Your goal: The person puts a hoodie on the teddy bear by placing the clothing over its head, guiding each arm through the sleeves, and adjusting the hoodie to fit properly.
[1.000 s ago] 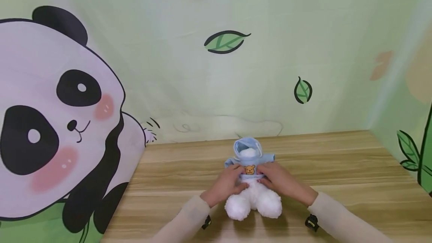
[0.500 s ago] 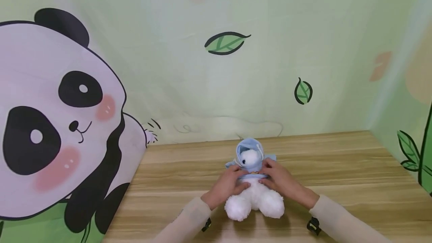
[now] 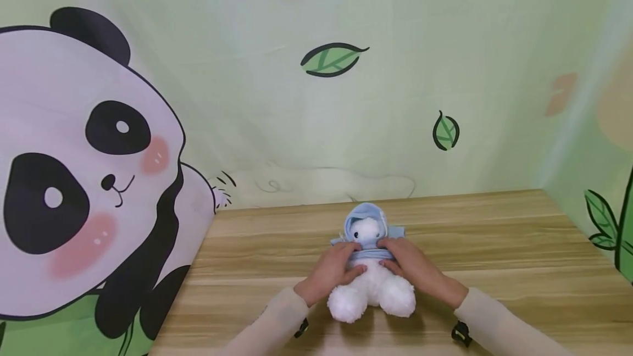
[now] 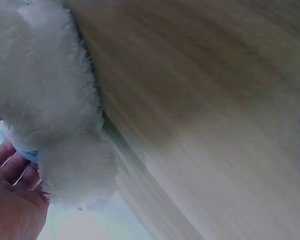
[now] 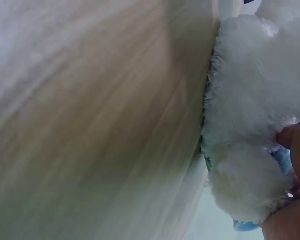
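A white plush toy [image 3: 372, 284] lies on the wooden table with its legs toward me. It has a light blue hoodie [image 3: 367, 211] around its upper body, and its face with dark eyes shows in the hood opening. The hoodie's front is bunched into folds across the chest. My left hand [image 3: 327, 272] grips the hoodie on the left side, thumb against the white belly. On the opposite side my right hand [image 3: 417, 269] holds the fabric likewise. White fur [image 4: 50, 90] fills much of the left wrist view, with a strip of blue cloth by the fingers.
The wooden tabletop [image 3: 257, 240] meets a pale green cloth backdrop [image 3: 237, 98] behind the toy. A printed panda [image 3: 114, 191] covers the backdrop at left. Dark wrist devices [image 3: 461, 334] sit below the sleeves.
The plush toy's face has come out into the hood opening. The hoodie's front has bunched up, and the printed bear on it has gone from view. Both hands stay at the hem.
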Tool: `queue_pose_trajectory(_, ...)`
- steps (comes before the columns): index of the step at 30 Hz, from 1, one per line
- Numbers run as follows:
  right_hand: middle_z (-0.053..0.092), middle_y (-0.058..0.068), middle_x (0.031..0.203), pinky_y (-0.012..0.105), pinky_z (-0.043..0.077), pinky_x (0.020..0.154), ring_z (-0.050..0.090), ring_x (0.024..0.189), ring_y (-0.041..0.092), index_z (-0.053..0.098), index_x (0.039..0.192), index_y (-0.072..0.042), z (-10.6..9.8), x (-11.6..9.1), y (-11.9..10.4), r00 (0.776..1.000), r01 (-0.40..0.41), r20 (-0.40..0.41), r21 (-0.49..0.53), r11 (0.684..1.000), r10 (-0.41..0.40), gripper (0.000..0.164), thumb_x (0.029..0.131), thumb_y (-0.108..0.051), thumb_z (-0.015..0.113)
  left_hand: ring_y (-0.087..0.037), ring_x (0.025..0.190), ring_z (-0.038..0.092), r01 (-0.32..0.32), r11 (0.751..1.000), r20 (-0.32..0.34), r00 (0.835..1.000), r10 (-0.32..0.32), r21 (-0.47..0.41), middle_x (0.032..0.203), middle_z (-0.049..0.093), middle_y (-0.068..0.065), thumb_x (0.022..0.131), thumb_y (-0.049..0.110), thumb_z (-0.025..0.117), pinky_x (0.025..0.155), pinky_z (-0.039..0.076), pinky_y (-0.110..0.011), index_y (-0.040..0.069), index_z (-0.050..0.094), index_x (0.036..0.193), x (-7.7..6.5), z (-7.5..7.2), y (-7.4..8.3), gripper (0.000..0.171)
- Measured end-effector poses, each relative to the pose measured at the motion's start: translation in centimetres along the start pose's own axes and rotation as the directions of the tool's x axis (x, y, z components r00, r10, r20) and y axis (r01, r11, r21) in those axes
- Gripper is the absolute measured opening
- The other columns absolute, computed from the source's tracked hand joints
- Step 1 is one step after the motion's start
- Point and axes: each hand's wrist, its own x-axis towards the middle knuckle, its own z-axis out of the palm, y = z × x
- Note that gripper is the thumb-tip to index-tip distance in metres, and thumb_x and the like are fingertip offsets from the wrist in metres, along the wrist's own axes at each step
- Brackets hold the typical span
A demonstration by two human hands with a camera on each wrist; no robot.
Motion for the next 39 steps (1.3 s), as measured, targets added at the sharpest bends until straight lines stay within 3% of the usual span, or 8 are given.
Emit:
queue_pose_trajectory(7,0.065,0.006,0.100,0.036,0.050,0.078,0.059,0.091,0.020,0.072,0.091,-0.010,0.1,0.0,0.6,0.997,0.069,-0.028,-0.025,0.997,-0.070,0.013,0.081,-0.014,0.078,-0.019,0.114,0.057,-0.064,0.998,-0.027,0.998,0.064,-0.025,0.121,0.060,-0.005,0.095,0.035,0.063,0.100,0.047,-0.032,0.009,0.069,0.119,-0.2,0.4,-0.3,0.036)
queue_pose_trajectory(11,0.065,0.005,0.102,0.037,0.052,0.079,0.061,0.093,0.019,0.071,0.092,-0.011,-0.1,-0.2,0.6,0.999,0.052,0.005,-0.019,0.998,-0.052,0.012,0.083,-0.016,0.077,-0.019,0.115,0.059,-0.086,0.996,-0.047,0.995,0.085,-0.024,0.123,0.062,-0.004,0.096,0.036,0.062,0.099,0.048,-0.032,0.010,0.068,0.120,-0.3,0.5,-0.4,0.036)
queue_pose_trajectory(19,0.068,0.002,0.091,0.033,0.052,0.072,0.064,0.083,0.016,0.063,0.103,-0.009,-0.1,-0.4,0.6,0.992,-0.069,0.102,-0.027,0.997,0.072,0.018,0.092,-0.022,0.068,-0.022,0.116,0.061,-0.007,1.000,0.003,1.000,0.007,0.015,0.125,0.063,-0.007,0.099,0.042,0.054,0.099,0.050,-0.034,0.007,0.060,0.129,-0.3,0.4,0.0,0.046)
queue_pose_trajectory(25,0.064,0.007,0.107,0.036,0.053,0.080,0.062,0.096,0.019,0.069,0.102,-0.008,-0.1,-0.5,0.6,0.993,-0.050,0.106,-0.046,0.998,0.055,0.018,0.092,-0.024,0.068,-0.020,0.110,0.055,-0.015,0.999,-0.001,1.000,0.015,0.028,0.122,0.056,-0.007,0.099,0.042,0.054,0.091,0.051,-0.031,0.006,0.067,0.121,-0.3,0.4,-0.2,0.044)
queue_pose_trajectory(30,0.064,0.012,0.118,0.041,0.054,0.087,0.064,0.106,0.026,0.068,0.109,-0.008,-0.5,-0.3,0.7,0.992,-0.064,0.104,-0.065,0.996,0.071,0.025,0.093,-0.027,0.068,-0.026,0.116,0.058,0.017,0.999,0.027,0.999,-0.018,0.037,0.134,0.053,-0.011,0.100,0.045,0.050,0.093,0.052,-0.038,0.012,0.058,0.129,-0.1,0.1,-0.4,0.045)
queue_pose_trajectory(34,0.068,0.007,0.101,0.039,0.055,0.080,0.066,0.094,0.023,0.064,0.110,-0.010,-0.4,-0.1,0.9,0.989,-0.057,0.132,-0.091,0.994,0.069,0.025,0.095,-0.030,0.063,-0.028,0.115,0.061,0.085,0.996,0.098,0.991,-0.087,0.019,0.134,0.058,-0.012,0.101,0.051,0.044,0.092,0.053,-0.041,0.015,0.052,0.135,0.0,-0.2,-0.4,0.051)
queue_pose_trajectory(39,0.061,-0.006,0.081,0.032,0.050,0.069,0.060,0.079,0.015,0.062,0.103,-0.015,-0.2,-0.2,1.4,0.973,-0.109,0.202,-0.036,0.993,0.114,0.019,0.098,-0.033,0.058,-0.026,0.109,0.064,0.116,0.993,0.118,0.986,-0.114,-0.009,0.121,0.066,-0.010,0.099,0.054,0.045,0.090,0.053,-0.037,0.013,0.055,0.130,0.1,0.0,-0.6,0.052)
